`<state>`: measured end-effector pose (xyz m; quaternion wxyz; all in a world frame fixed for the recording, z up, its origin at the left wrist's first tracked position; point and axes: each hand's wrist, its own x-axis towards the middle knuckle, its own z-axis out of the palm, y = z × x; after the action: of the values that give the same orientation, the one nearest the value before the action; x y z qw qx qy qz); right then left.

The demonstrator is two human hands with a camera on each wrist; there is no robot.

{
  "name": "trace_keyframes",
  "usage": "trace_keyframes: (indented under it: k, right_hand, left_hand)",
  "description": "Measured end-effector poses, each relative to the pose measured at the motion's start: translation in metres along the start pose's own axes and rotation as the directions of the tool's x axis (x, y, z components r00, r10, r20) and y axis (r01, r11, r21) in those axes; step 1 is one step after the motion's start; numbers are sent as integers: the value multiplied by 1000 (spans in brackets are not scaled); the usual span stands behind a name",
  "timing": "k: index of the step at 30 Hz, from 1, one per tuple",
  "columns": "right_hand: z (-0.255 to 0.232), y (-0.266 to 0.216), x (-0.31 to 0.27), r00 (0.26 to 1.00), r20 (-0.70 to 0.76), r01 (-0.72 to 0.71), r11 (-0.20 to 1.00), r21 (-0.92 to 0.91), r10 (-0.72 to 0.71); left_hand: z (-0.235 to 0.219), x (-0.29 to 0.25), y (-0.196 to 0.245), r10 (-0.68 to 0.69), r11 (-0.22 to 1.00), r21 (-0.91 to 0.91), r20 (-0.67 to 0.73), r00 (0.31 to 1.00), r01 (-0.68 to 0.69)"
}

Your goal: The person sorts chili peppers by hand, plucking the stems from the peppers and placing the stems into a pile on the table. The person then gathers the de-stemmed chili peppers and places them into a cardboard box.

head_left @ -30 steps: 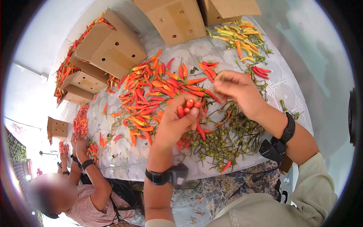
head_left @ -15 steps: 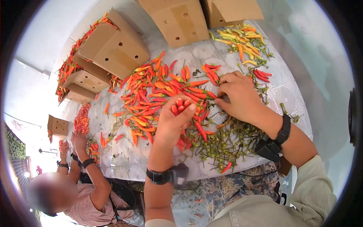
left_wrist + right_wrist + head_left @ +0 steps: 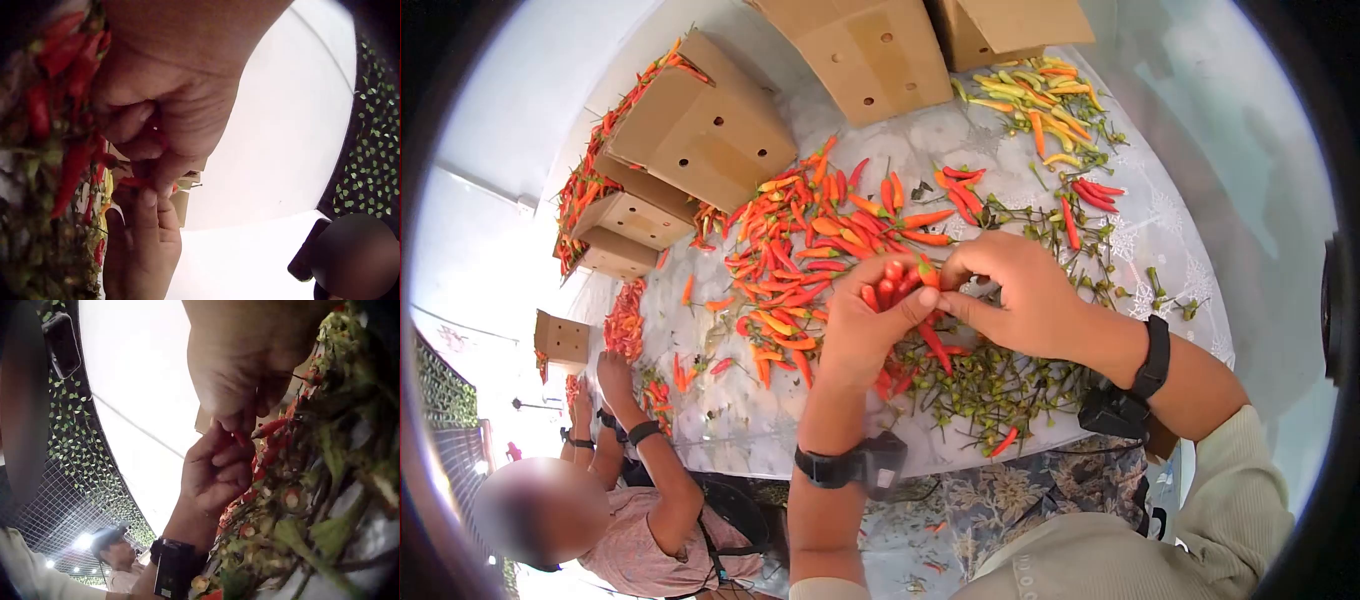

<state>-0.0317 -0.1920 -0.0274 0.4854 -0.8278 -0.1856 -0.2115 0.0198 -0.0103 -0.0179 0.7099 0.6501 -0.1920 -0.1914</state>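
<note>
My left hand [image 3: 862,335] grips a bunch of small red chili peppers [image 3: 886,290], their cut ends showing above the curled fingers. At the thumb side of that bunch stands an orange-red chili pepper [image 3: 927,272] with a green cap. My right hand [image 3: 1025,295] meets it there, thumb and forefinger pinching at the pepper, thumb tip close against the left thumb. In the left wrist view a thin green stem [image 3: 196,185] sticks out past the fingertips. The right hand's other fingers are partly hidden. Under both hands lies a heap of green stems [image 3: 1010,395].
A large pile of red and orange chilies [image 3: 790,250] spreads left of the hands on the patterned tablecloth [image 3: 730,430]. Yellow chilies [image 3: 1040,95] lie at the back right. Cardboard boxes [image 3: 700,115] line the back. Another person [image 3: 640,540] works at the left.
My right hand first reached down to the chilies beyond, then came back toward the left hand. The green-capped chili now stands at the left hand, which still holds its bunch.
</note>
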Motion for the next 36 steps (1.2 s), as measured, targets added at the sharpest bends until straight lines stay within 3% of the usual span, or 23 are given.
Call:
trace_keyframes:
  k: [5, 8, 11, 18, 21, 24, 30, 36]
  right_hand:
    - [-2, 0, 1, 998, 45, 46, 999, -11, -46]
    - [-5, -8, 3, 999, -9, -30, 993, 111, 31]
    - [-8, -13, 5, 965, 23, -254, 909, 330, 262]
    - [-10, -3, 4, 930, 187, -369, 811, 454, 318]
    - [-9, -5, 4, 981, 71, -194, 944, 268, 182]
    - [-6, 2, 6, 988, -66, 137, 991, 8, -136]
    - [-2, -3, 6, 949, -205, 221, 970, -106, -239]
    - [-4, -4, 8, 905, -204, 321, 915, -245, -372]
  left_hand:
    - [-1, -4, 2, -88, 996, 7, -23, 996, 88]
    - [-3, -4, 6, -117, 983, -140, 33, 993, 121]
    - [-1, -2, 1, -67, 998, 4, 42, 997, 67]
    - [-1, -4, 9, -109, 994, 10, 131, 985, 108]
    - [-1, -5, 5, -78, 996, 42, 135, 988, 73]
    - [0, -2, 2, -49, 997, 57, 112, 993, 43]
    - [2, -1, 3, -49, 997, 61, 158, 986, 40]
    - [4, -2, 7, -82, 995, 63, 105, 991, 75]
